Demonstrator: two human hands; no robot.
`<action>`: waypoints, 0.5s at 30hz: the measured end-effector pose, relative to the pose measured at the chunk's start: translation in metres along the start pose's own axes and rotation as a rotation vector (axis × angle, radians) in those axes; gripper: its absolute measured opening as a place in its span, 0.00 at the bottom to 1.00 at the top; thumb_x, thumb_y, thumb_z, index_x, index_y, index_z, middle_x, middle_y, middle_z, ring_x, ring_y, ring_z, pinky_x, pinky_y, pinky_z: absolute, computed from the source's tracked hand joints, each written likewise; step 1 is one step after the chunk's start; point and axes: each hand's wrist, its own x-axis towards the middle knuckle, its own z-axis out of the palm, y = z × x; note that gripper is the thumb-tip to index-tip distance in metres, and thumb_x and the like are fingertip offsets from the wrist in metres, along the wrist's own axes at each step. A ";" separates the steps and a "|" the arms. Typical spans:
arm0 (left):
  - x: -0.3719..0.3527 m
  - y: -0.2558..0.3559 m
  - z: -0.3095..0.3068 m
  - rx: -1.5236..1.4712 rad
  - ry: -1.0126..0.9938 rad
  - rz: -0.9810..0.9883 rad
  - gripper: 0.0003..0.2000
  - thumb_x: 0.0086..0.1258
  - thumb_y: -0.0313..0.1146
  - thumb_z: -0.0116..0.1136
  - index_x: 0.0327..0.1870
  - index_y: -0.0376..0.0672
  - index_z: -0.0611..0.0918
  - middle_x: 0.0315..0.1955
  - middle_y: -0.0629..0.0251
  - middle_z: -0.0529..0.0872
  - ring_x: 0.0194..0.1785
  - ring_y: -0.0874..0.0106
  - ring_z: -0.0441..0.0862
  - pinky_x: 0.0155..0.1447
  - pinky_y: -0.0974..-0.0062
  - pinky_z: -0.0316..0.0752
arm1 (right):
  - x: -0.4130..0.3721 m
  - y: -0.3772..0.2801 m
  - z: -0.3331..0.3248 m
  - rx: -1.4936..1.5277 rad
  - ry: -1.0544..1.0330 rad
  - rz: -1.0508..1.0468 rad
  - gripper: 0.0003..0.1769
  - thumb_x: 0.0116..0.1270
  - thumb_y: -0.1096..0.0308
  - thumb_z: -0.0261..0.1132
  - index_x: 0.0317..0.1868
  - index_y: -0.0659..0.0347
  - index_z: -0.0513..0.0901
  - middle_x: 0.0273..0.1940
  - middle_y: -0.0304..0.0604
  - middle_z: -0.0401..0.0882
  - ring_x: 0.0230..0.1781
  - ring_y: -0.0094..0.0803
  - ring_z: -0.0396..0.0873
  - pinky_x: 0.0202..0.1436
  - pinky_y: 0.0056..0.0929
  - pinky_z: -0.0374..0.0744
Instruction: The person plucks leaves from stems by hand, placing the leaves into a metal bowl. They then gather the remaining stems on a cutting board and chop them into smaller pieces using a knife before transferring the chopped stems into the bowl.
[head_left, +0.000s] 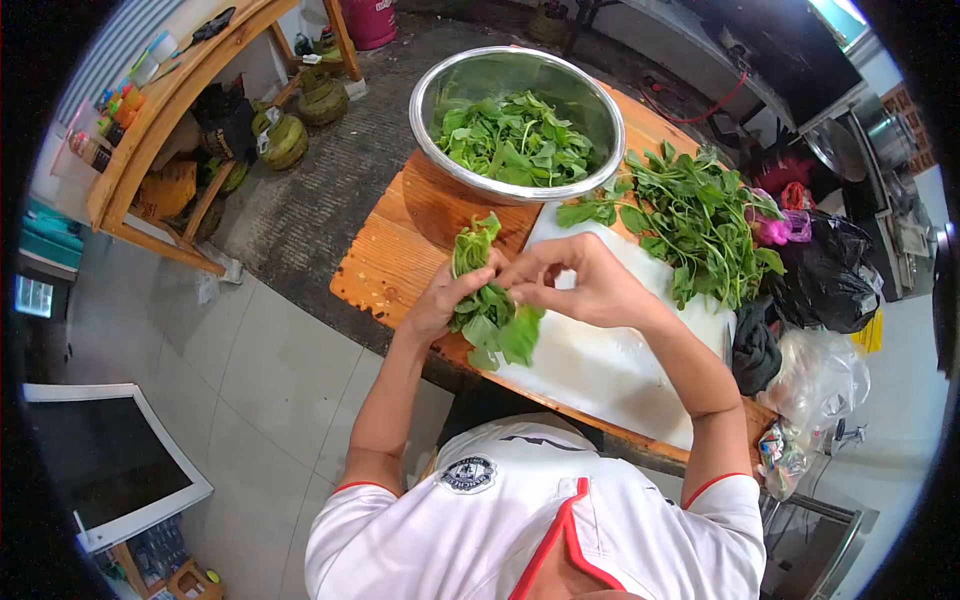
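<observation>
My left hand (446, 302) is closed around a bunch of leafy greens (482, 325), with stems poking out above the fist and leaves hanging below it. My right hand (580, 278) meets the bunch from the other side, thumb and fingers pinched at its edge. A bright green leaf, slightly blurred, dangles just under those fingertips. Beyond both hands, a wide steel bowl (425, 125) holds picked leaves (520, 140). Right of the bowl, a pile of leafy stems (695, 220) lies over the far part of a white cutting board (620, 375).
The wooden table (385, 270) carries the board and bowl. At its right side sit a black plastic bag (825, 275), a clear plastic bag (820, 375) and a pink bag (770, 225). A wooden shelf (180, 95) with green gas cylinders (283, 143) stands at the left.
</observation>
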 end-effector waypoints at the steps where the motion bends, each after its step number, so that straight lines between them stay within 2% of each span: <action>1: -0.004 -0.002 0.005 0.011 0.049 -0.026 0.16 0.73 0.43 0.54 0.52 0.40 0.76 0.42 0.68 0.81 0.43 0.78 0.80 0.48 0.77 0.77 | 0.005 0.001 0.004 -0.018 0.031 -0.013 0.06 0.64 0.71 0.70 0.40 0.62 0.88 0.34 0.36 0.85 0.29 0.16 0.75 0.30 0.19 0.71; 2: -0.007 -0.002 0.007 0.021 0.100 -0.051 0.18 0.73 0.43 0.54 0.55 0.40 0.75 0.44 0.68 0.81 0.45 0.77 0.80 0.49 0.76 0.78 | 0.008 0.000 0.007 -0.071 0.070 0.002 0.06 0.64 0.70 0.70 0.40 0.62 0.88 0.32 0.34 0.85 0.28 0.14 0.74 0.30 0.18 0.71; 5: -0.006 -0.010 -0.013 0.000 -0.075 -0.129 0.22 0.73 0.44 0.55 0.61 0.39 0.73 0.49 0.67 0.81 0.50 0.77 0.80 0.53 0.75 0.78 | 0.015 0.002 0.010 0.012 0.235 -0.031 0.06 0.65 0.70 0.70 0.40 0.63 0.87 0.31 0.33 0.85 0.27 0.13 0.73 0.29 0.18 0.70; 8: -0.008 0.003 -0.002 -0.316 -0.004 -0.278 0.22 0.73 0.44 0.55 0.60 0.39 0.73 0.48 0.68 0.80 0.51 0.78 0.79 0.53 0.77 0.77 | 0.017 0.011 0.006 0.018 0.214 -0.010 0.05 0.65 0.72 0.69 0.38 0.64 0.86 0.30 0.34 0.84 0.25 0.13 0.73 0.28 0.17 0.71; 11: -0.008 0.012 0.005 -0.305 -0.045 -0.248 0.22 0.73 0.45 0.56 0.60 0.39 0.74 0.47 0.69 0.80 0.50 0.79 0.79 0.52 0.77 0.77 | 0.015 0.013 0.008 0.014 0.198 -0.011 0.05 0.65 0.73 0.69 0.39 0.65 0.86 0.30 0.34 0.84 0.26 0.13 0.75 0.28 0.16 0.72; 15: -0.006 -0.005 -0.008 -0.042 -0.070 -0.152 0.24 0.72 0.44 0.58 0.62 0.38 0.72 0.49 0.69 0.79 0.50 0.78 0.78 0.52 0.78 0.75 | 0.019 0.023 0.018 0.105 0.283 -0.040 0.05 0.61 0.73 0.70 0.37 0.65 0.86 0.28 0.37 0.85 0.24 0.18 0.78 0.29 0.21 0.76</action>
